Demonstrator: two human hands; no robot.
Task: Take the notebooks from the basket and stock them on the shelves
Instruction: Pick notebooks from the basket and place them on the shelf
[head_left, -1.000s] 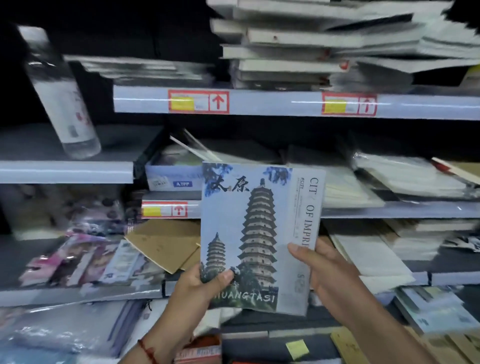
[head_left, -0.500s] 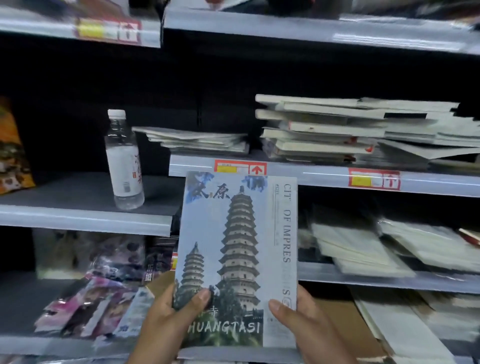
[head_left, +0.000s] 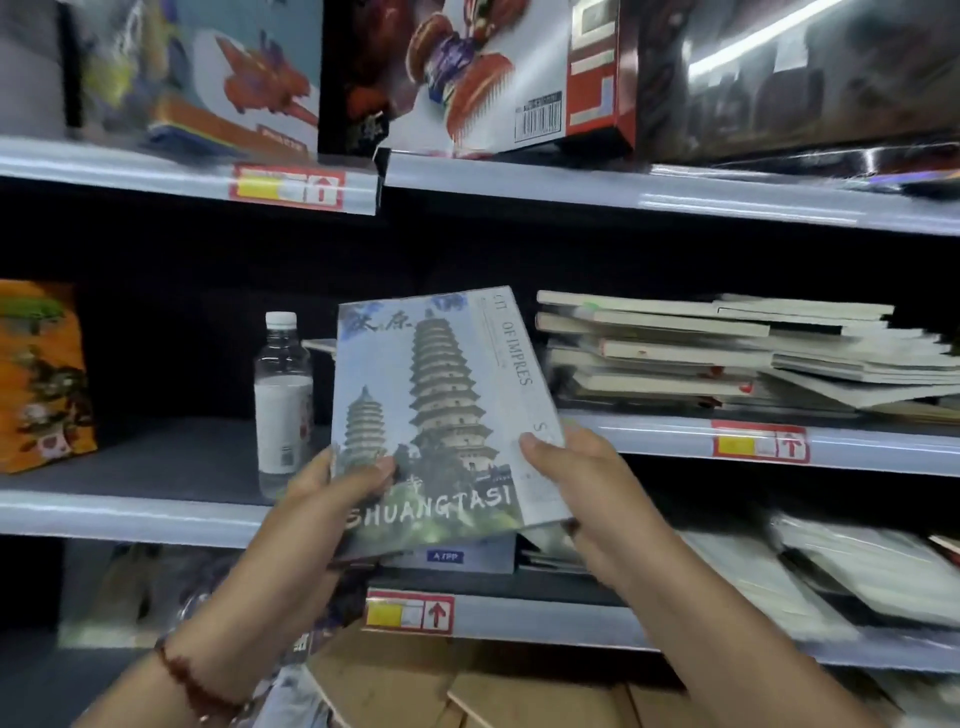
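Observation:
A notebook (head_left: 441, 395) with a pagoda picture and the word SHUANGTASI on its cover is held up in front of the shelves, tilted a little to the right. My left hand (head_left: 322, 499) grips its lower left corner, thumb on the cover. My right hand (head_left: 576, 483) grips its lower right edge, thumb on the cover too. Behind and to the right, a stack of notebooks (head_left: 727, 353) lies flat on the middle shelf (head_left: 649, 436). The basket is not in view.
A clear water bottle (head_left: 283, 400) stands on the grey shelf left of the notebook, an orange packet (head_left: 41, 374) at far left. Toy boxes (head_left: 467, 73) fill the top shelf. Wrapped notebooks (head_left: 857, 566) lie on the lower right shelf; brown card sheets (head_left: 467, 691) are at the bottom.
The view has swung upward, bringing the toy shelf into sight. Both hands have lifted the notebook higher, level with the shelf that holds the stack, and tilted it to the right.

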